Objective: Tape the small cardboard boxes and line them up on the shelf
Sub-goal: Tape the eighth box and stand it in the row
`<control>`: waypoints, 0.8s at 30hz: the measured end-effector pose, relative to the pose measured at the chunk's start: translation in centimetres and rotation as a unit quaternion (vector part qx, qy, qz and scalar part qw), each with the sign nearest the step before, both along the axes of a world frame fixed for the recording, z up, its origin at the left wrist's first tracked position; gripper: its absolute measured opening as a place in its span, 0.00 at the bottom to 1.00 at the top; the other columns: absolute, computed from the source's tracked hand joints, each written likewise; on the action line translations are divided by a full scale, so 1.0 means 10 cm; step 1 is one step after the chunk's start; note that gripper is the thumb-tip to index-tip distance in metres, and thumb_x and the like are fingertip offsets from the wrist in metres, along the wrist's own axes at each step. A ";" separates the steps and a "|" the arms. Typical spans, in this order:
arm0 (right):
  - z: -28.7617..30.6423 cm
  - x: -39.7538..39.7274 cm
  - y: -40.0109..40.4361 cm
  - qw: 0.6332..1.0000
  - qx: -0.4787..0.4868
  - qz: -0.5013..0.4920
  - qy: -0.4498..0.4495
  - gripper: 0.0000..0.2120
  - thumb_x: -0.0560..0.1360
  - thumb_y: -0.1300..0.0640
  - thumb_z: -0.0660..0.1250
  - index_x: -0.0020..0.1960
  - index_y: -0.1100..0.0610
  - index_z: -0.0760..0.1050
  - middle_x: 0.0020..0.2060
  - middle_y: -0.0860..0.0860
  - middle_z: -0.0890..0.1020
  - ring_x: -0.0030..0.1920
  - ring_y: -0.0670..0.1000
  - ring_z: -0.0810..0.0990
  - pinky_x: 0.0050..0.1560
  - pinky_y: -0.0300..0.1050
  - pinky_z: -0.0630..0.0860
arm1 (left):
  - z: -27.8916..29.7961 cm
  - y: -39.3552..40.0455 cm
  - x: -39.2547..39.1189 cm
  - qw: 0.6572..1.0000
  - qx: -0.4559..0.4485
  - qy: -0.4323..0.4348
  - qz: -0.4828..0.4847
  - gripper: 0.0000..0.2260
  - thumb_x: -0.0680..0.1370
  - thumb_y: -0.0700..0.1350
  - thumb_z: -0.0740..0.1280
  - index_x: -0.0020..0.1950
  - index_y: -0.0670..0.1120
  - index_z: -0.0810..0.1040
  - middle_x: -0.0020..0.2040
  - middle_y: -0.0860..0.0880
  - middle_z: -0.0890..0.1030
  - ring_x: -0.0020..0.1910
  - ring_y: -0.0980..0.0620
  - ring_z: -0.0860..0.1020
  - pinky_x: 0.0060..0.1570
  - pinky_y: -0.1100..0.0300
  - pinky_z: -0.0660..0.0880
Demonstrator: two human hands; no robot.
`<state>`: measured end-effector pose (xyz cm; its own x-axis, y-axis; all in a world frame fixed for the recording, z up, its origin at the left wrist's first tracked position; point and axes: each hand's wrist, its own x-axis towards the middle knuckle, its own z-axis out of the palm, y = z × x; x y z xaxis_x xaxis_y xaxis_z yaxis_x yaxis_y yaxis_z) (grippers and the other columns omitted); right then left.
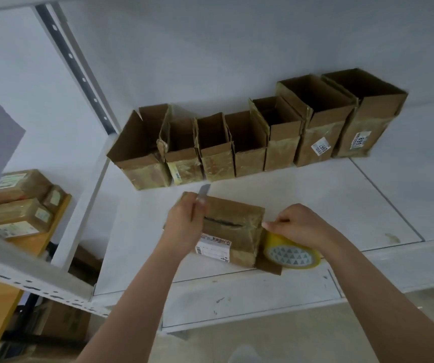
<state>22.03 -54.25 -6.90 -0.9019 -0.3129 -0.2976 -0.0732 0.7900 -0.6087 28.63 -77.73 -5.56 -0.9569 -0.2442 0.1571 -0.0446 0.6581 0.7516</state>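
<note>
1. Both forearms reach up from the bottom of the head view to a box (232,231) lying on its side at the front of the shelf (315,205).
2. Left hand (184,226) curls its grip round a thin grey blade-like tool (202,193), point up, while resting against the box's left end; judged, this steadies the box and keeps the cutter ready for the tape.
3. Right hand (299,226) pinches the tape at the box's right edge, with the yellow roll (290,254) hanging just under it against the box's end; that looks like a strip being drawn over the seam.
4. That seam shows as a dark slit on the box's top face, so the closing seems unfinished.
5. Seven open boxes (249,137) stand in a row against the back wall, flaps up, touching side by side, smaller at left and taller at right; lined up, presumably awaiting their turn.
6. Sealed parcels (19,203) sit stacked on a wooden stand at far left, well apart.
</note>
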 end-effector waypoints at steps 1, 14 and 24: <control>0.02 -0.01 0.02 1.000 -0.014 0.000 -0.016 0.24 0.75 0.42 0.68 0.42 0.65 0.81 0.38 0.60 0.81 0.43 0.59 0.82 0.40 0.47 0.72 | 0.04 0.19 -0.09 0.995 0.068 -0.027 -0.066 0.12 0.84 0.42 0.57 0.43 0.43 0.75 0.32 0.57 0.78 0.29 0.60 0.73 0.30 0.66 0.68; 0.02 0.06 0.24 0.987 0.159 0.001 -0.022 0.19 0.72 0.36 0.68 0.54 0.48 0.79 0.49 0.45 0.78 0.52 0.49 0.77 0.51 0.47 0.75 | -0.40 0.61 -0.32 0.976 0.070 -0.079 -0.190 0.15 0.84 0.44 0.57 0.39 0.47 0.73 0.25 0.53 0.77 0.20 0.59 0.70 0.24 0.67 0.68; -0.02 0.16 0.31 0.996 0.067 -0.040 -0.038 0.08 0.74 0.45 0.67 0.47 0.43 0.85 0.42 0.40 0.81 0.50 0.47 0.79 0.52 0.45 0.76 | -0.13 0.62 -0.29 0.934 -0.060 -0.202 -0.290 0.16 0.82 0.48 0.61 0.34 0.49 0.74 0.33 0.51 0.76 0.31 0.56 0.72 0.36 0.61 0.69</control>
<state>23.67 -51.14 -7.08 -0.8961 -0.1939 -0.3993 0.0352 0.8657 -0.4993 25.69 -71.55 -6.86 -0.9098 0.3298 -0.2519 0.0818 0.7376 0.6702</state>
